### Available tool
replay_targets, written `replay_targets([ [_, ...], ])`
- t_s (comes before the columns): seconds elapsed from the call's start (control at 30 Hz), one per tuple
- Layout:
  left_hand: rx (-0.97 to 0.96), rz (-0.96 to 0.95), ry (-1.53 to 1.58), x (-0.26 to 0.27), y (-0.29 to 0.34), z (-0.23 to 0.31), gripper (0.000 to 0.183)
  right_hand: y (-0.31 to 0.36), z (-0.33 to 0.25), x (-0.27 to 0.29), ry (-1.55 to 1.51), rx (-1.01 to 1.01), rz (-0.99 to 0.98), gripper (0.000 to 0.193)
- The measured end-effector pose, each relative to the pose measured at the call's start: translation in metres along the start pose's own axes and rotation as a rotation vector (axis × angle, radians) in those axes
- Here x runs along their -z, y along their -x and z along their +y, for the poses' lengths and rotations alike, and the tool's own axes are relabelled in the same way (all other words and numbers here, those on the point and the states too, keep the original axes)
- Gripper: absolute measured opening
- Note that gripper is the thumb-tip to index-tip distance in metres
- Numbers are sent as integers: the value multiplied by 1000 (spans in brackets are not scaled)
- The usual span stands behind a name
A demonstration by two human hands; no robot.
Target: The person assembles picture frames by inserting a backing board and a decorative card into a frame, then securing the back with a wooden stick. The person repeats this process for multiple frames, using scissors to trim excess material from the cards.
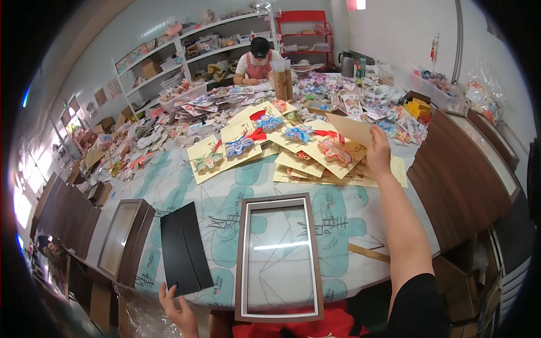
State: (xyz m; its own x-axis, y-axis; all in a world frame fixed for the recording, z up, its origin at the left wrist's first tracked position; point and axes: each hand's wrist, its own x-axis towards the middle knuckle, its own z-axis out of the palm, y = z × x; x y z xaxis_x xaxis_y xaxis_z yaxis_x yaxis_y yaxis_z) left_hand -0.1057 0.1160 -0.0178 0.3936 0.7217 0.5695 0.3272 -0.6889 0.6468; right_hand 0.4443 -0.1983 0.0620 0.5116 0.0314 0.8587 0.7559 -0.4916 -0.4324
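My right hand (380, 151) reaches across the table and grips the edge of a cream card (350, 129), which is tilted up above a pile of similar cards (304, 163). Colourful butterfly- or flower-like figures with red parts are fixed to these cards. At the near edge, my left hand (179, 313) holds nothing, its fingers apart, close to the lower end of a black backing board (185, 248). Directly in front of me lies a brown picture frame (244, 253) with a white inner border and a glassy middle that reflects a light strip.
Stacks of brown frames stand at right (459, 180) and left (135, 248). A wooden strip (369, 252) lies right of the centre frame. Heaped paper pieces (332, 90) cover the far table, where a person (259, 65) sits before white shelves (225, 53).
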Motion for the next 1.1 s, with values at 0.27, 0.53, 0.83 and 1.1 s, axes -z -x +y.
replay_targets([
  [0.27, -150, -71, 213, -20, 6, 51, 29, -29, -132, 157, -209, 78, 218, 14],
  [0.53, -249, -330, 623, -40, 4, 131, 31, -27, -147, 252, -1718, -339, -536, 24],
  [0.83, -178, -1123, 1189, -106, 24, 211, 47, 57, -179, 188, -1992, -802, -710, 57],
  [1.1, 346, -1151, 1013, -46, 33, 199, 13, 134, -193, 178, -1722, -798, -420, 61],
])
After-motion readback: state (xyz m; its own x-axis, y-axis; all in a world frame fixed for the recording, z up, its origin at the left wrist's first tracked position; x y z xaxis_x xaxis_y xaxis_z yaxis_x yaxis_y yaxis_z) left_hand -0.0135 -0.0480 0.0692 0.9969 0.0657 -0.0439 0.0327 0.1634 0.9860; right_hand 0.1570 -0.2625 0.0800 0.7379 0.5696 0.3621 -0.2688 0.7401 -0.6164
